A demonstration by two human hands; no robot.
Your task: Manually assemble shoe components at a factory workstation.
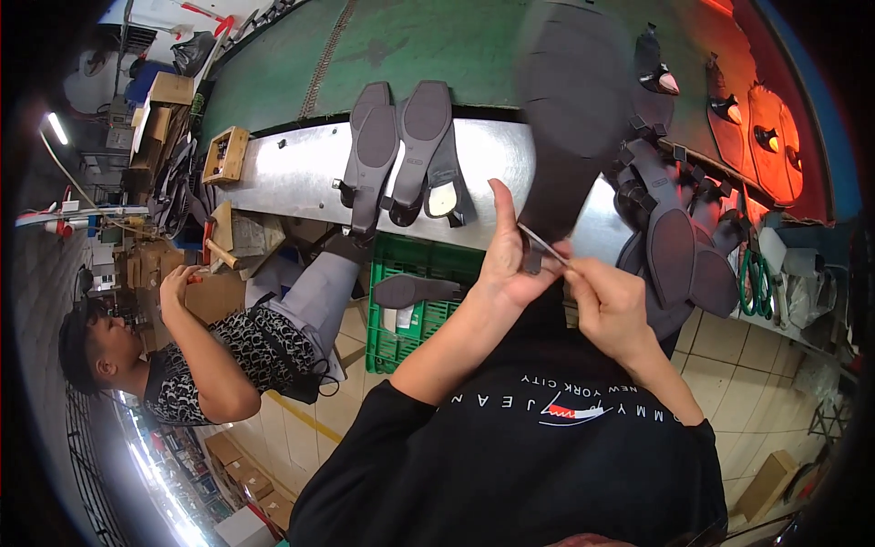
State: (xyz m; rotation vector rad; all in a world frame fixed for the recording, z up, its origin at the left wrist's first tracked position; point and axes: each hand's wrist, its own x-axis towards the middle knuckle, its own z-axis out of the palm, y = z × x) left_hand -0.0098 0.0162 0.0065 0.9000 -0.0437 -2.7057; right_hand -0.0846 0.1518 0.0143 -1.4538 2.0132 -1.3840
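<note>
My left hand (515, 260) holds a dark sandal (579, 109) near its heel end, thumb stretched upward. The sandal's broad sole points away from me, slightly blurred. Pinched in my right hand (611, 301) is a thin, pale, stick-like tool (544, 243), which crosses the heel end between both hands. What kind of tool it is, I cannot make out. To the left, dark sandals (424, 132) lie sole up on the metal ledge (301, 169). At my right sits a pile of similar sandals (672, 255).
A green conveyor belt (428, 55) runs behind the ledge. Sandals (775, 141) lie under red light at the far right. Below the ledge stands a green crate (374, 342) holding a sandal. A co-worker (237, 360) sits at left, near a small wooden box (226, 155).
</note>
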